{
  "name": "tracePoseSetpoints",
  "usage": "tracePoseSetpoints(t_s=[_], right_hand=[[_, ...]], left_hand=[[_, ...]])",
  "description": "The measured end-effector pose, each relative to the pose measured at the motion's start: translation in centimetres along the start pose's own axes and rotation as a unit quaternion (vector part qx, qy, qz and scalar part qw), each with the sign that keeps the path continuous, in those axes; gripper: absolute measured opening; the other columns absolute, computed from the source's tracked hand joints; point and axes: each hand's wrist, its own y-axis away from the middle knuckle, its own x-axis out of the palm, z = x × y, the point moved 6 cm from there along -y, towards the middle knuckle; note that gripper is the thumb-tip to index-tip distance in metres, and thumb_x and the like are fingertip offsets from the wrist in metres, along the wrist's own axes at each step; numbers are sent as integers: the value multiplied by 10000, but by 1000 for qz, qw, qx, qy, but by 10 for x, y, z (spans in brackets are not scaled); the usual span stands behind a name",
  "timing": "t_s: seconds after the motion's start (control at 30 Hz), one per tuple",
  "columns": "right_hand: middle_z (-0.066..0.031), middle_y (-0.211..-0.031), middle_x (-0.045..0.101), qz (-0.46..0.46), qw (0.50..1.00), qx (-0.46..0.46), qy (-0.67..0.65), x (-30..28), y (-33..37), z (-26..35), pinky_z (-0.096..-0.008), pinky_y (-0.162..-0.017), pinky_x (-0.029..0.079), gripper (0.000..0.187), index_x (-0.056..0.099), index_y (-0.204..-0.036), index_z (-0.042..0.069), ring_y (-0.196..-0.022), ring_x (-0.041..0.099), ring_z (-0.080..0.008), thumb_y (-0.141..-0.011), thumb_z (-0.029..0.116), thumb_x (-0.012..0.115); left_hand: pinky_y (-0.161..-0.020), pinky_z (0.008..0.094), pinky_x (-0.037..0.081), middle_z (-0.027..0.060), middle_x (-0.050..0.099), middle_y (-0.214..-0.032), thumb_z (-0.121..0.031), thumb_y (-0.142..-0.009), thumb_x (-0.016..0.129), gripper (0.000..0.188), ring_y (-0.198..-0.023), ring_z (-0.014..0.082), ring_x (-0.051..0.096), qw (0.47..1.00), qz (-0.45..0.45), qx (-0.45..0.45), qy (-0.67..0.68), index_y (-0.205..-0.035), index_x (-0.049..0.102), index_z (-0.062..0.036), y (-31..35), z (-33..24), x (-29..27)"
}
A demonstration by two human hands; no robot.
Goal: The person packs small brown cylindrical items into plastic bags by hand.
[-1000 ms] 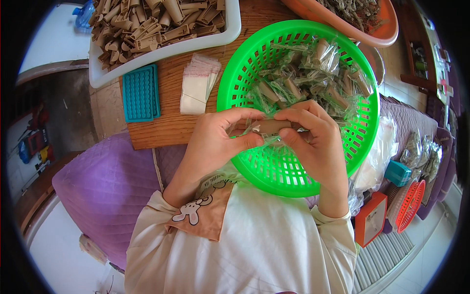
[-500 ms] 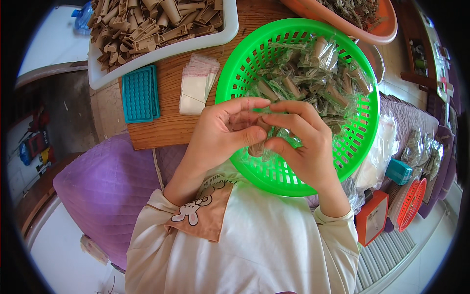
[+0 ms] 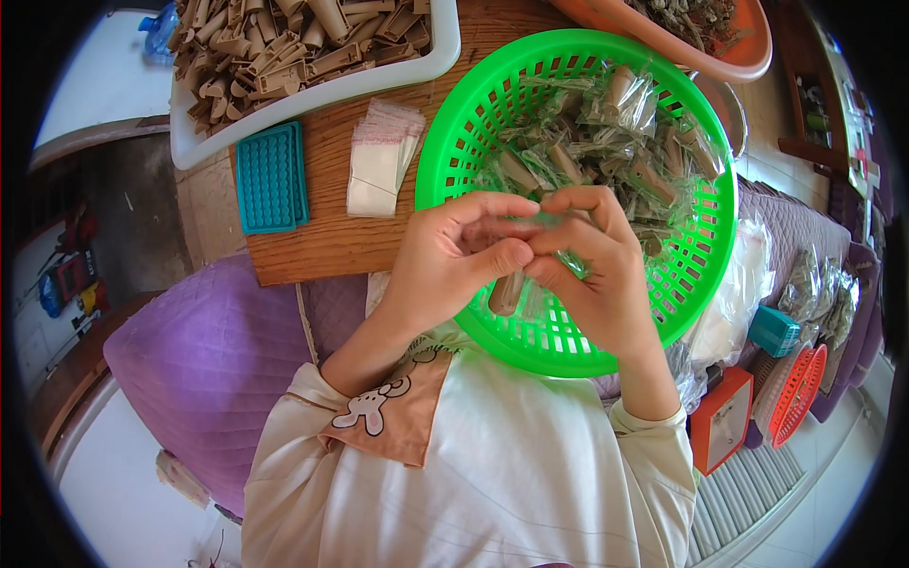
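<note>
Above the near left rim of a green plastic basket (image 3: 445,151), both my hands are pinched together at a small clear plastic bag (image 3: 532,301). A brown half-tube piece (image 3: 507,294) shows inside the bag, below my thumbs. My left hand (image 3: 464,248) grips the bag's upper part between thumb and fingers. Close against it, the thumb and fingertips of my right hand (image 3: 592,260) pinch the same bag's top. The bag's upper edge is mostly hidden by my fingers. Behind my hands, the basket holds many bagged brown pieces (image 3: 653,180) in a loose heap.
A white tray (image 3: 312,109) heaped with brown half-tube pieces (image 3: 284,57) stands far left on the wooden table (image 3: 322,251). Teal textured trays (image 3: 270,180) and a stack of flat bags (image 3: 379,166) lie before it. An orange basin (image 3: 701,62) sits beyond the basket.
My hands have shifted slightly right, with their fingertips closer together. The brown piece now shows lower, beneath my thumbs. The green basket has barely moved.
</note>
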Motion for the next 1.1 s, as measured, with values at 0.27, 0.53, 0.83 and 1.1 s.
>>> tracePoseSetpoints(t_s=[0.27,0.53,0.83,1.1], right_hand=[[-109,-890,604,-41,961,136,-237,10,9,-7,-259,-694,470,384,492,-1161,15,-724,563,-124,-822,157,604],[-72,-624,568,-1,976,142,-163,13,8,-13,-255,-521,420,214,576,-1042,2,-550,501,-94,-869,88,483],[-121,-707,592,-45,994,59,-85,12,3,18,-311,-536,452,184,570,-980,-8,-572,568,-225,-804,5,520],[-111,-817,614,-90,976,-88,177,12,1,31,-320,-613,480,313,577,-982,9,-722,579,-234,-673,-41,581]], left_hand=[[-741,254,480,102,598,-961,-73,-742,688,377,-845,136,578,989,-27,130,68,-1064,508,5,4,-13,-2],[-809,306,479,118,582,-985,-46,-704,711,377,-924,200,580,939,-143,311,0,-1034,530,-27,9,-49,-16],[-761,352,511,108,588,-975,-15,-669,654,217,-925,312,580,723,-60,424,-542,-880,607,-7,23,-68,29],[-713,303,504,110,600,-920,9,-695,609,82,-862,225,602,805,-77,328,-488,-770,580,-5,6,-59,14]])
